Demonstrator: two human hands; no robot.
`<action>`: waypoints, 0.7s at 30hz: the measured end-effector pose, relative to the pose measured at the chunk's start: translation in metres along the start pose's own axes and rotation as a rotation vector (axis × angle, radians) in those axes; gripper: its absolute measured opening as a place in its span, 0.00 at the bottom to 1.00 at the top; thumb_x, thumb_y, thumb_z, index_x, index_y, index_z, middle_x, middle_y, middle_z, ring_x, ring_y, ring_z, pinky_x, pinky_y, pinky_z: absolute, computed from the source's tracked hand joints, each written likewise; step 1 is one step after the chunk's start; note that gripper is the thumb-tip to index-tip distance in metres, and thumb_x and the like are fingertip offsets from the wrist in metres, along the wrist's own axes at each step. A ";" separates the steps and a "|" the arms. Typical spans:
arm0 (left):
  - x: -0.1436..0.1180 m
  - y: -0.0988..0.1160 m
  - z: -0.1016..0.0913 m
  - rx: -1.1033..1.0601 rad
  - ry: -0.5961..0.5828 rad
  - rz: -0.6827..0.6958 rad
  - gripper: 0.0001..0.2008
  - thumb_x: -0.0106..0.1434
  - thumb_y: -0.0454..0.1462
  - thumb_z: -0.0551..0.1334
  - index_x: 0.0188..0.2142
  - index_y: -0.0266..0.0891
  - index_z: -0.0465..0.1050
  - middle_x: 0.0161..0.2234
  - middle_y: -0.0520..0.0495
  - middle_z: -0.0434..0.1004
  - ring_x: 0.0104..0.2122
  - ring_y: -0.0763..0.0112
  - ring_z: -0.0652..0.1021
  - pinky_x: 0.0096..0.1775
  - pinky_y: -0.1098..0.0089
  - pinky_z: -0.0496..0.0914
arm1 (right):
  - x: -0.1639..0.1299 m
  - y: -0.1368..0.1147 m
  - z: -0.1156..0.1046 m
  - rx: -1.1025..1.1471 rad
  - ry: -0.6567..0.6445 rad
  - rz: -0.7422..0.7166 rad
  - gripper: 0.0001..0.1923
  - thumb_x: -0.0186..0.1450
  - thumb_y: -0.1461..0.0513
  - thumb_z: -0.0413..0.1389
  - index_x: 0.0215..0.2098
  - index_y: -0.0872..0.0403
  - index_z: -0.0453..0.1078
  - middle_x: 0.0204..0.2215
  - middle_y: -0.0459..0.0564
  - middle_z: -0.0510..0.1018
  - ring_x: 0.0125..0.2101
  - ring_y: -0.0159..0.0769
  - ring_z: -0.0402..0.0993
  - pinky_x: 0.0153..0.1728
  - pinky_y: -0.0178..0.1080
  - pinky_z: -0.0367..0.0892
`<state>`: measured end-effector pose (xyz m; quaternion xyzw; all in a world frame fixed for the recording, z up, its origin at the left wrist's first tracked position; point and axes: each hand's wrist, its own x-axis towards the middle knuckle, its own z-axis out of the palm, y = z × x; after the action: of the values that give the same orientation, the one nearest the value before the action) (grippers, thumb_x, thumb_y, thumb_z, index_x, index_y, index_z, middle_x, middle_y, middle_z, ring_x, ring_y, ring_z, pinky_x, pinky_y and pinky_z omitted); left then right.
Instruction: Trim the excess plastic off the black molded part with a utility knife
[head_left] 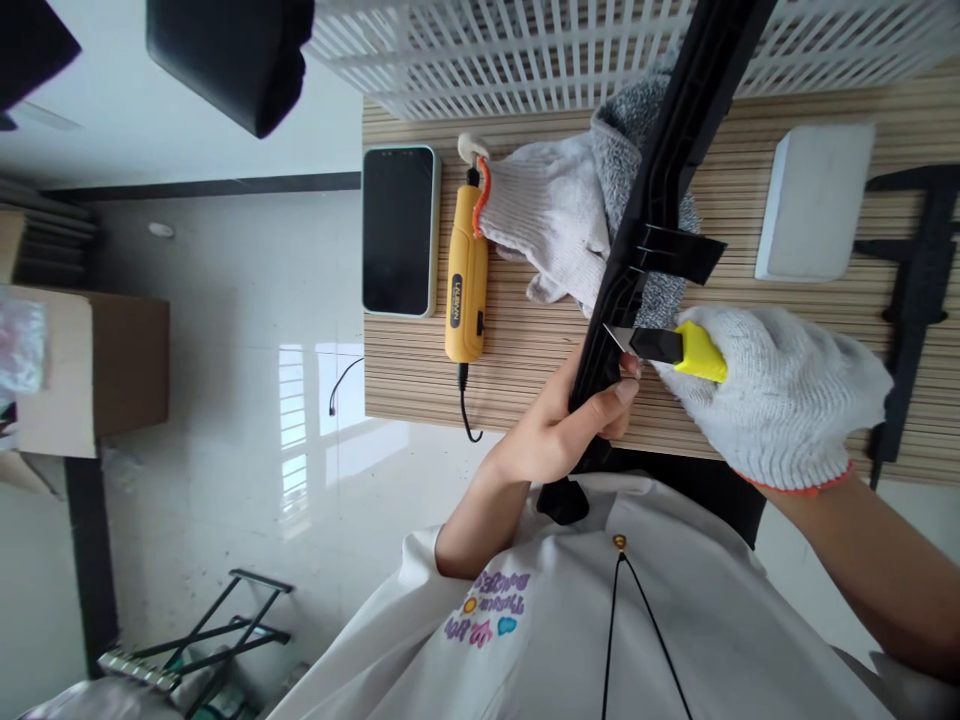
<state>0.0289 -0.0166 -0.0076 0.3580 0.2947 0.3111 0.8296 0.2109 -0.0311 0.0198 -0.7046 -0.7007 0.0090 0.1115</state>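
Observation:
A long black plastic part (660, 190) slants from the top edge down to my lap. My bare left hand (574, 425) is wrapped round its lower end, thumb across it. In a white knitted glove with an orange hem, my right hand (780, 385) grips a utility knife (699, 352) with a yellow and black handle. The blade points left, and its tip lies at the plastic part just above my left fingers. Beneath the part are a white knitted glove (555, 205) and a grey speckled cloth (626, 140), partly covered by it.
A yellow rotary tool (466, 280) and a phone (400, 230) lie on the left of the wood-grain table (409, 375). On the right are a white block (816, 205) and a black caliper (919, 290). A white plastic basket (495, 55) stands along the back.

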 end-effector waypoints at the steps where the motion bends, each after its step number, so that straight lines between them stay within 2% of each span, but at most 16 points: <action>1: 0.000 0.000 0.000 -0.002 -0.007 0.006 0.11 0.70 0.43 0.61 0.43 0.40 0.64 0.22 0.60 0.56 0.19 0.80 0.58 0.24 0.72 0.57 | -0.001 -0.001 0.001 -0.022 -0.001 -0.007 0.18 0.65 0.48 0.52 0.39 0.48 0.78 0.22 0.48 0.72 0.22 0.35 0.61 0.26 0.39 0.42; 6: 0.001 -0.001 -0.001 0.009 -0.012 0.024 0.10 0.70 0.43 0.61 0.42 0.40 0.63 0.22 0.60 0.55 0.19 0.80 0.58 0.24 0.72 0.56 | 0.000 -0.005 0.004 -0.057 0.062 -0.026 0.13 0.64 0.54 0.52 0.36 0.51 0.76 0.23 0.50 0.73 0.23 0.36 0.64 0.26 0.39 0.45; 12: 0.000 -0.001 0.000 0.021 0.002 0.004 0.11 0.70 0.44 0.62 0.42 0.40 0.63 0.21 0.60 0.56 0.19 0.80 0.58 0.24 0.72 0.56 | 0.007 -0.006 0.004 -0.080 0.006 0.016 0.16 0.63 0.51 0.52 0.27 0.52 0.72 0.19 0.49 0.70 0.20 0.35 0.62 0.25 0.39 0.43; 21: 0.001 0.001 0.000 -0.024 -0.053 0.064 0.06 0.72 0.39 0.59 0.42 0.39 0.63 0.23 0.59 0.55 0.20 0.80 0.59 0.24 0.73 0.57 | 0.011 0.000 -0.002 -0.058 -0.071 -0.035 0.22 0.60 0.45 0.51 0.28 0.54 0.74 0.14 0.50 0.66 0.18 0.35 0.59 0.25 0.39 0.43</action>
<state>0.0294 -0.0152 -0.0076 0.3655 0.2573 0.3314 0.8309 0.2113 -0.0204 0.0234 -0.6943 -0.7165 0.0117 0.0665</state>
